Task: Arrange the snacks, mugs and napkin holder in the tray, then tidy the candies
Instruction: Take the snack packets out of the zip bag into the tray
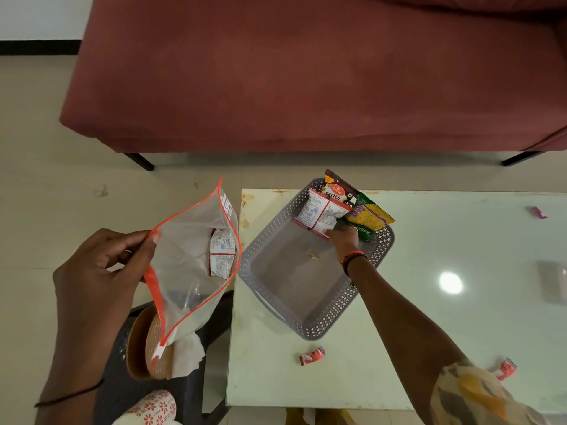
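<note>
Presently, the grey perforated tray [306,320] sits right of centre on the pale table [445,332], with snack packets [325,211] stacked at its upper corner. The right hand [342,239] rests fingertips on the white packet; its grip cannot be judged. At lower left, the left hand [101,271] pinches the open zip bag [184,265], one packet inside; wrapped candies [312,355] lie loose on the table.

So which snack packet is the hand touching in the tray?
The white-and-red packet; the right hand rests on its near corner. The brown salted packet and green-yellow packet lie beside it, untouched.
</note>
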The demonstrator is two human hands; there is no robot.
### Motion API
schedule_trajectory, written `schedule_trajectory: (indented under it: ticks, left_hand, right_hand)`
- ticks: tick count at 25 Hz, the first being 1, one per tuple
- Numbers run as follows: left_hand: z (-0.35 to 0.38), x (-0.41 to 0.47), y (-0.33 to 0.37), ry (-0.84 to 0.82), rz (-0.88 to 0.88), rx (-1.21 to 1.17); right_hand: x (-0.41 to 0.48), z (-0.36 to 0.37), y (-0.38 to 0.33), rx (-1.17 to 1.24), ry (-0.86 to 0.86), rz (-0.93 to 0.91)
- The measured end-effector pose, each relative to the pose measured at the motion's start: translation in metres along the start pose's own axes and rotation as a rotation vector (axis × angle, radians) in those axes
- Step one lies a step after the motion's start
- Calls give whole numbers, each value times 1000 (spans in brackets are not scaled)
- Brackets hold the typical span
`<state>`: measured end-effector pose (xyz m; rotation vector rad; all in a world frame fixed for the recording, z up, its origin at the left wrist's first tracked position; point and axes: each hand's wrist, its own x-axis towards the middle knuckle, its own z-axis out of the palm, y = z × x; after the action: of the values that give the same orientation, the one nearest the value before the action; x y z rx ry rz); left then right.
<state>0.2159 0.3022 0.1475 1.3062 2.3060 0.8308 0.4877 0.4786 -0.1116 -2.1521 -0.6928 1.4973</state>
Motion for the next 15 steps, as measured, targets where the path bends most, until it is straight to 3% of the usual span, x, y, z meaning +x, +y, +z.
schedule_trajectory:
  ticks: [3, 6, 9, 11, 12, 14, 15]
  left_hand:
    - [1, -7, 1, 14, 16, 31]
    - [6, -17, 5, 77, 46, 81]
    - [14, -27, 13, 85, 67, 101]
    - [17, -33, 21, 52, 94, 114]
    - [19, -36, 24, 33, 108, 128]
    - [21, -44, 34, 17, 129, 133]
    - [22, -47, 38, 13, 139, 124]
  right_hand:
    - [-32, -14, -11, -20, -124, -23]
    - [-95, -29, -45, 282, -277, -109]
    - [-180, -52, -90, 397, -631, -483]
    - [-233, -61, -113, 127, -948, -757]
    - [-251, -59, -119, -133, -1048, -908]
    - [-267, -41, -112, -731, -1071, -1219]
    - [-268, -27, -102, -994, -1031, -1274]
